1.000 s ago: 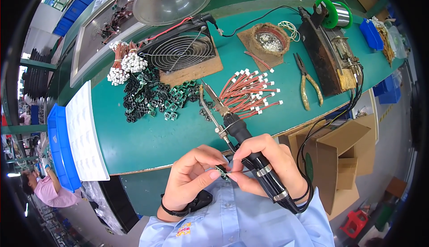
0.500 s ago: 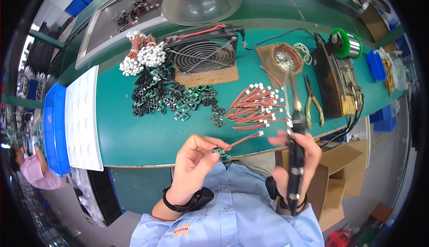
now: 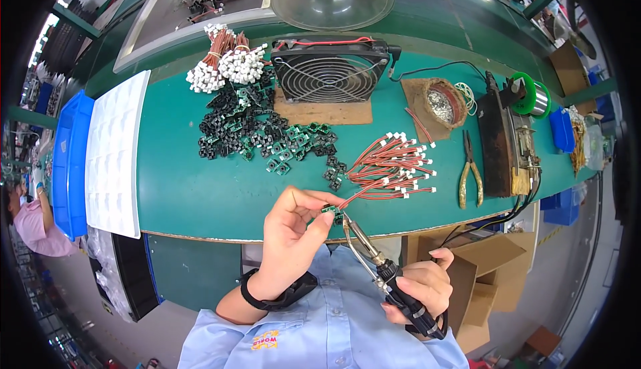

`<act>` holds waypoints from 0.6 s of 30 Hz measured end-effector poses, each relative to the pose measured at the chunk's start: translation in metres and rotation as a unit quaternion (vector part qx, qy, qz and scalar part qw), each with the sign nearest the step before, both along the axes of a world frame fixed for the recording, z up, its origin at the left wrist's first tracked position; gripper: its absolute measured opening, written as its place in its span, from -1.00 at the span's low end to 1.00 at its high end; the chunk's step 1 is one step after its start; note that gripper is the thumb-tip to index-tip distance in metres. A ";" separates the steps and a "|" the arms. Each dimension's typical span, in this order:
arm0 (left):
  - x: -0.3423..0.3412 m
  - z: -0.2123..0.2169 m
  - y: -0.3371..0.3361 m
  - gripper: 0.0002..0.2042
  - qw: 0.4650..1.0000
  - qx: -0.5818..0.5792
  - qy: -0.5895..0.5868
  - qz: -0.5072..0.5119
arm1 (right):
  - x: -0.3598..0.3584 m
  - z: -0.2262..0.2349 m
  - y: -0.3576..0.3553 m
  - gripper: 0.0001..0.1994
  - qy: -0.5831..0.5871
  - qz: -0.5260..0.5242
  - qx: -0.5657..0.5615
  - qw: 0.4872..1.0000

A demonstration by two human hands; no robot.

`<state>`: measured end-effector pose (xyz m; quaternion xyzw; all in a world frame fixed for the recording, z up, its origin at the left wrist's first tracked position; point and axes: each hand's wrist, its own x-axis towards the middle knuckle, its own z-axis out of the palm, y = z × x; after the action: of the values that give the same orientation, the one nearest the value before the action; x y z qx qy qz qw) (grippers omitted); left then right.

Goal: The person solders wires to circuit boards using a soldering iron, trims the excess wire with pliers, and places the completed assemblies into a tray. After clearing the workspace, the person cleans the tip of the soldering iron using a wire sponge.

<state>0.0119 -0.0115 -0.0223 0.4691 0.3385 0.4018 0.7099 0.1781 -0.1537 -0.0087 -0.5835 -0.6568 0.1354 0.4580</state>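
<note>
Between thumb and fingers, my left hand (image 3: 294, 239) pinches a small green circuit board (image 3: 332, 214) with a red wire lead (image 3: 364, 191) running from it toward the wire pile. My right hand (image 3: 427, 285) is closed round the black handle of a soldering iron (image 3: 394, 289). The iron's thin tip and the metal tube beside it reach up left to the board's edge; whether the tip touches it I cannot tell. Past my hands lie a heap of red wire leads with white plugs (image 3: 394, 168) and a pile of black and green boards (image 3: 260, 128).
A fan (image 3: 327, 72) stands on a wooden board at the back, near bundled wires (image 3: 244, 65). To the right are pliers (image 3: 471, 175), a solder cup (image 3: 444, 102), a solder spool (image 3: 534, 95) and a soldering station (image 3: 497, 148). A white tray (image 3: 113, 162) and blue bin (image 3: 70, 162) are left.
My right hand has swung the soldering iron from upright, out over the table, down and left so its tip is at the board. My left hand still holds the board.
</note>
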 end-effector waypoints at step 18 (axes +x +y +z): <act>-0.003 -0.002 -0.001 -0.85 0.999 0.021 -0.021 -0.025 | 0.000 0.000 0.000 -0.57 -0.002 0.009 -0.006 1.000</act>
<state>0.0091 -0.0127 -0.0248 0.4836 0.3029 0.4014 0.7164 0.1777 -0.1534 -0.0082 -0.5808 -0.6620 0.1418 0.4520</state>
